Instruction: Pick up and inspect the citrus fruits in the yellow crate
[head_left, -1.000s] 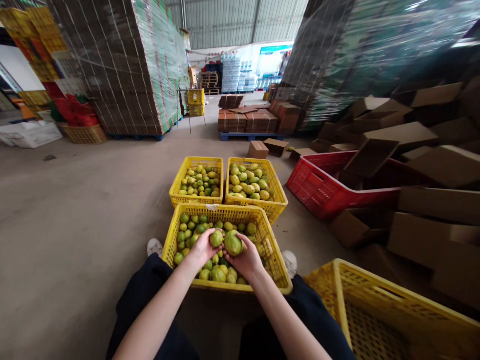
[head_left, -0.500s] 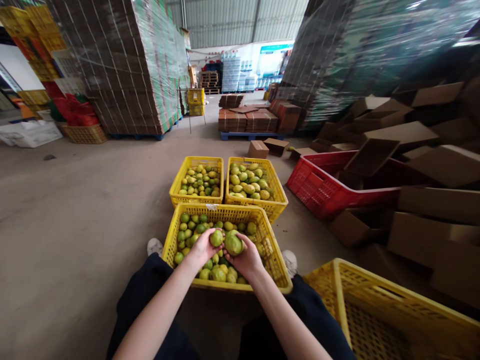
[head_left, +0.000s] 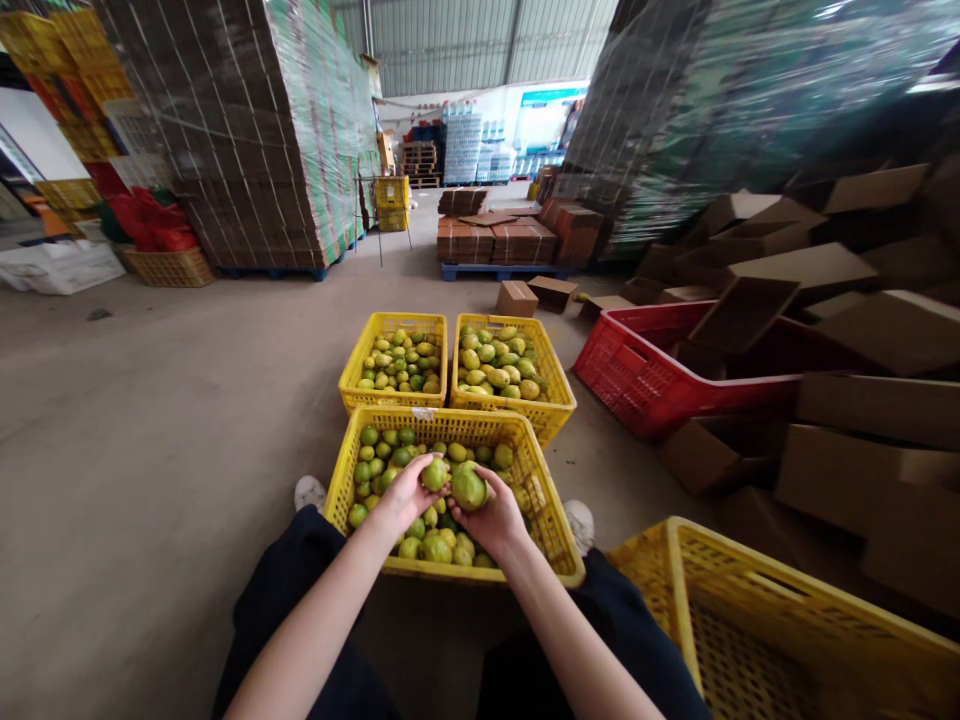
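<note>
My left hand (head_left: 409, 497) is closed around a smaller green citrus fruit (head_left: 433, 475). A larger green citrus fruit (head_left: 469, 487) rests in my right hand (head_left: 493, 515), its fingers curled about the sides and underneath. Both hands are side by side, above the near yellow crate (head_left: 564, 562). Many green and yellowish citrus fruits (head_left: 436, 548) lie loose inside that crate, partly hidden beneath my hands and forearms.
Beyond the near crate stand two more yellow crates of fruit, a left one (head_left: 346, 385) and a right one (head_left: 551, 412). At right are a red crate (head_left: 637, 385), piled cardboard boxes (head_left: 847, 480) and another yellow crate (head_left: 679, 570). Wrapped pallet stacks (head_left: 240, 130) rise farther back.
Both hands keep hold of their fruits over the near crate. The two fruits have shifted only very slightly; nothing has been let go.
</note>
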